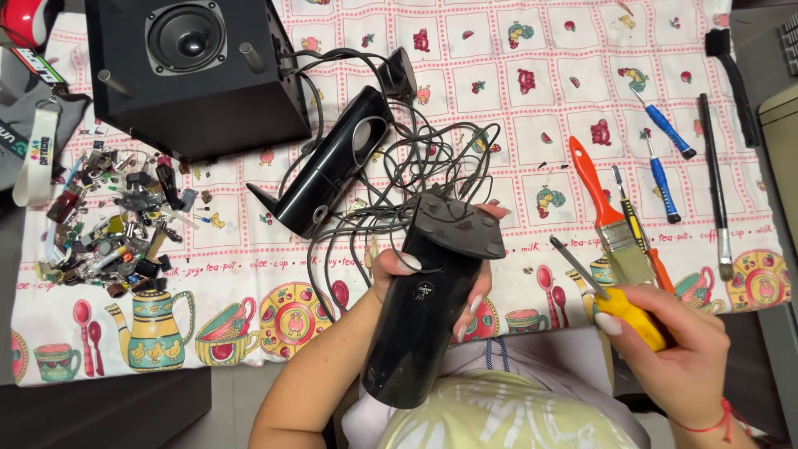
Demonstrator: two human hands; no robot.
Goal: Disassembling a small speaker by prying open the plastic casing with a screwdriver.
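My left hand [399,278] grips a tall black satellite speaker [428,308], held slanted with its flat base [459,224] pointing away from me. My right hand [677,349] holds a yellow-handled screwdriver [619,303], its metal tip [559,248] about a hand's width to the right of the speaker base. A second black satellite speaker [332,162] lies on the patterned tablecloth [532,100] among tangled black cables [416,158]. A black subwoofer box [195,71] stands at the back left.
An orange-handled paintbrush [603,208], two blue screwdrivers [665,154], a thin black brush [715,179] and a black brush [731,71] lie on the right. A heap of small electronic parts [116,220] sits at left. Lanyards [37,141] hang off the left edge.
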